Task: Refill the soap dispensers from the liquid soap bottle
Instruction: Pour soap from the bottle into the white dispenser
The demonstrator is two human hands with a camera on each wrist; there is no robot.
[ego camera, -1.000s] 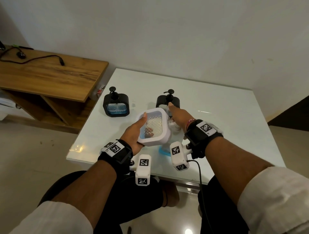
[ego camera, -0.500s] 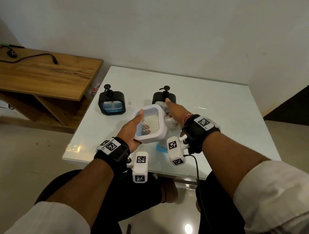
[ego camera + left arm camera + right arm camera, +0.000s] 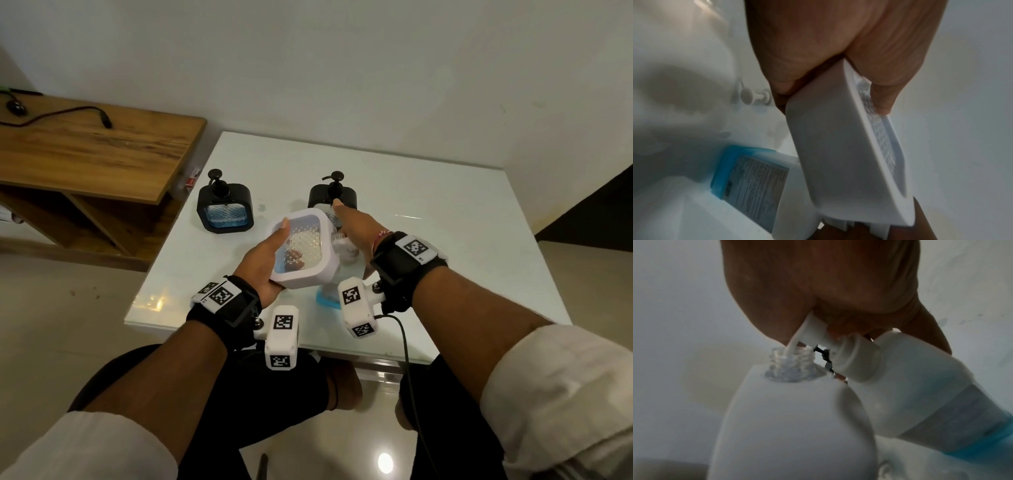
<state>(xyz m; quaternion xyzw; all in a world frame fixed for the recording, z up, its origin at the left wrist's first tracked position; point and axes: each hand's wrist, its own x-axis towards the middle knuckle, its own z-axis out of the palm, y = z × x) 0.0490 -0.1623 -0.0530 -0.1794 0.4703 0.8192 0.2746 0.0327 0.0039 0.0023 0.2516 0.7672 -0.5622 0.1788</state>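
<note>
Little shift since last frame: my left hand (image 3: 265, 265) fingers still grip white square plastic dispenser (image 3: 303, 253), tilted; right hand (image 3: 356, 228) fingers clasp white blue-based soap bottle's (image 3: 920, 392) pump, nozzle in dispenser's clear neck.

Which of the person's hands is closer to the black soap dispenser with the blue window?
Left. The left hand, holding the white dispenser, sits just in front of the black dispenser with the blue window. The right hand, on the soap bottle, lies farther right.

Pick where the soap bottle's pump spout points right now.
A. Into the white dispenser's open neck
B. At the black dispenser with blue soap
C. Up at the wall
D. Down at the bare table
A: in the right wrist view the soap bottle leans so that its spout dips into the white dispenser's clear threaded neck.
</note>
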